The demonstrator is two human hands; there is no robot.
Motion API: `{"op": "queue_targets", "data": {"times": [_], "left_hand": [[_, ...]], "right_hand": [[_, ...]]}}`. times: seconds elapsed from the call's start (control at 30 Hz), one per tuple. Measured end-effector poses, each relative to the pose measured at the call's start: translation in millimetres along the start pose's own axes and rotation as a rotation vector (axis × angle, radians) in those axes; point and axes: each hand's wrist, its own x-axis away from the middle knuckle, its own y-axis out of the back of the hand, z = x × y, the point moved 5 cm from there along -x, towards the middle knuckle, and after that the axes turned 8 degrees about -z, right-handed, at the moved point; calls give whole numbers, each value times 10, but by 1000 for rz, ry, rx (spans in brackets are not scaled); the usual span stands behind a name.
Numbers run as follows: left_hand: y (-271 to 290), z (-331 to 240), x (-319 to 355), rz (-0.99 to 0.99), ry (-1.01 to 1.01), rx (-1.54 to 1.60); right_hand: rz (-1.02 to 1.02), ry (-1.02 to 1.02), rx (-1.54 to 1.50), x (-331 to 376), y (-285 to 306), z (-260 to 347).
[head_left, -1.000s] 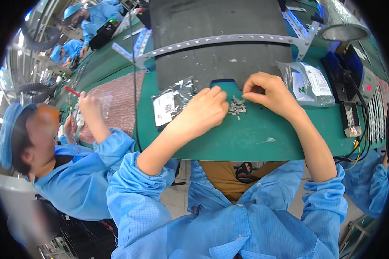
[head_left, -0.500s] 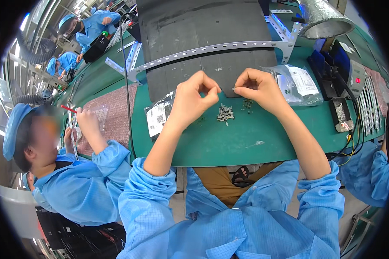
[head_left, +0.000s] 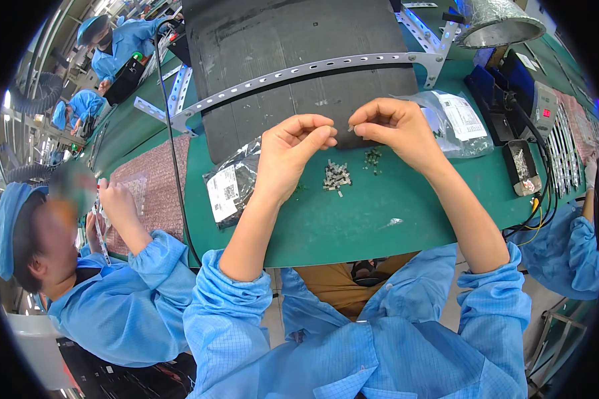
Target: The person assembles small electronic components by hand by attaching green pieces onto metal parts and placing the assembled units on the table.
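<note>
My left hand (head_left: 287, 154) is closed in a pinch above the green mat; whatever sits between its thumb and forefinger is too small to make out. Facing it, a short gap away, my right hand (head_left: 396, 131) pinches a tiny pale part (head_left: 351, 128) at its fingertips. Below and between the two hands lies a heap of small silver-grey parts (head_left: 337, 177). A looser, smaller group of dark and greenish parts (head_left: 372, 158) lies just to its right, under my right hand. A few green bits are partly hidden beside my left wrist.
A dark labelled bag (head_left: 231, 186) lies left of my left forearm, a clear labelled bag (head_left: 462, 123) beyond my right. A perforated metal bar (head_left: 299, 71) crosses ahead. At right stand a black parts box (head_left: 522, 167), cables and a soldering station (head_left: 542, 106). A co-worker (head_left: 106, 292) sits close left.
The whole view has shifted slightly. My left fingers have flattened from a rounded pinch into a straighter one, and my hands have come a little closer together.
</note>
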Motion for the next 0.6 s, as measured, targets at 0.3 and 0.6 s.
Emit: {"op": "queue_targets", "data": {"times": [0.3, 0.6], "left_hand": [[-97, 43, 69, 35, -19, -27], [-137, 16, 67, 7, -85, -21]], "right_hand": [[-20, 11, -20, 11, -14, -16], [6, -15, -45, 37, -58, -19]]}}
